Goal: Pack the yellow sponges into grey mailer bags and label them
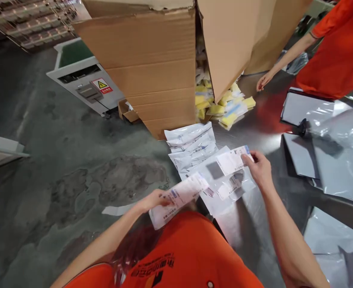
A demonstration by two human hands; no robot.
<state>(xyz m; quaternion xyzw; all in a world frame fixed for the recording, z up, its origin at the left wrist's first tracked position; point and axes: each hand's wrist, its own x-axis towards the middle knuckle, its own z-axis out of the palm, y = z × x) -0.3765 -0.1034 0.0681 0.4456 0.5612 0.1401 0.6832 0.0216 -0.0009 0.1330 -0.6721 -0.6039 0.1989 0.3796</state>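
My left hand (158, 200) is closed round a wad of printed shipping labels (184, 196) near my waist. Between thumb and fingers, my right hand (259, 168) pinches the right end of one white shipping label (232, 161). That label lies over a grey plastic mailer bag (209, 200) on the metal table. Another printed label (229, 187) shows on the bag just below it. Beyond the bag lies an overlapping row of filled white mailer bags (191, 144).
A large open cardboard box (161, 64) stands ahead, with yellow-and-white packets (227, 106) spilling from it. At right are stacked grey bags (341, 156) and a co-worker's hand (265, 81). A white machine (86, 84) with a warning sign stands on the floor at left.
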